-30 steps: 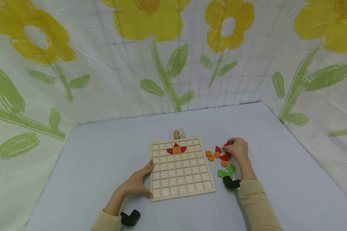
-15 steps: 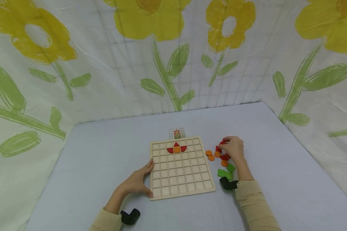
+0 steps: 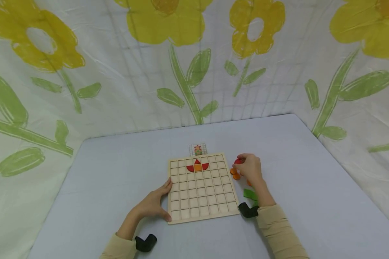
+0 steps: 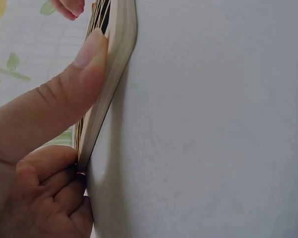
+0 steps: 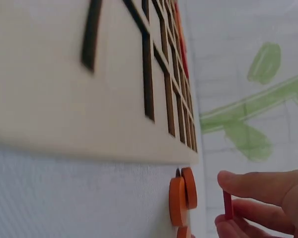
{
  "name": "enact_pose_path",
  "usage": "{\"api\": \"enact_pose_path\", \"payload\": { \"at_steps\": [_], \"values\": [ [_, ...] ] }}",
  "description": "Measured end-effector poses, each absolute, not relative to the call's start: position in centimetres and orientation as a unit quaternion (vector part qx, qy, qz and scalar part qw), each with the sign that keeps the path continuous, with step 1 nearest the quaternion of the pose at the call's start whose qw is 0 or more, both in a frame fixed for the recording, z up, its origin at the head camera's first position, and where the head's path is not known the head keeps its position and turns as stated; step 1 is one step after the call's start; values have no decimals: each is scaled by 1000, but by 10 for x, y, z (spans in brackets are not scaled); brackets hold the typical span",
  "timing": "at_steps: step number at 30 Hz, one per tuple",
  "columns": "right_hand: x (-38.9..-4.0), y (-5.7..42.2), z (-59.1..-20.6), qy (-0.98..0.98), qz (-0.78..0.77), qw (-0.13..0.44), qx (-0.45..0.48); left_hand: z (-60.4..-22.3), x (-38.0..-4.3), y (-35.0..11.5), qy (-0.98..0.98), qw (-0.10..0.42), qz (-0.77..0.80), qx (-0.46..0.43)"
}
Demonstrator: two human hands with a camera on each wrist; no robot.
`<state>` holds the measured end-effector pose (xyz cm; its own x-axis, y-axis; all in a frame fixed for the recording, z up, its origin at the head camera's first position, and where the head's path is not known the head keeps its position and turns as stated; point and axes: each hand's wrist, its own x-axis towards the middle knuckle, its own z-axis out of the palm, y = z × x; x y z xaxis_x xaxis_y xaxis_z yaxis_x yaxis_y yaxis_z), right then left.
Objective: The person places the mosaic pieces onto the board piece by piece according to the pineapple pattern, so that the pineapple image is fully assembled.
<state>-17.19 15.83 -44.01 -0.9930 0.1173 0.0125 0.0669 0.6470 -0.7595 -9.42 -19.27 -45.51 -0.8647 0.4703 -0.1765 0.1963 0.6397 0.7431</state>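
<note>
My right hand (image 3: pixel 251 168) pinches a red tile with a rounded edge (image 3: pixel 238 161), just off the right side of a wooden grid board (image 3: pixel 205 218). In the right wrist view the red tile (image 5: pixel 228 205) shows edge-on between thumb and fingers. My left hand (image 3: pixel 152 206) grips the board's left side, thumb at the near corner; the left wrist view shows the thumb (image 4: pixel 64 91) on the rim and curled fingers farther along. Near the board's far edge, an orange square (image 3: pixel 198 167) has a red triangle (image 3: pixel 197 161) above it and red quarter circles (image 3: pixel 190 168) on both sides.
Orange discs (image 3: pixel 236 176) lie right of the board, partly covered by my right hand. Green squares (image 3: pixel 249 194) lie nearer, under the right wrist. A small pattern card (image 3: pixel 198 149) sits beyond the board's far edge. A flower-printed curtain (image 3: pixel 126 79) rises behind the table.
My right hand has carried the red tile leftward from the loose pieces toward the board, now covering other red pieces. The left hand stays on the board's edge.
</note>
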Motion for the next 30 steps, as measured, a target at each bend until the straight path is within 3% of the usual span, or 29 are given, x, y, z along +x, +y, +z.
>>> {"api": "enact_pose_path", "payload": {
  "at_steps": [30],
  "values": [
    [-160, 62, -438, -905, 422, 6, 59, -455, -94, -192, 887, 182, 380, 187]
  ]
}}
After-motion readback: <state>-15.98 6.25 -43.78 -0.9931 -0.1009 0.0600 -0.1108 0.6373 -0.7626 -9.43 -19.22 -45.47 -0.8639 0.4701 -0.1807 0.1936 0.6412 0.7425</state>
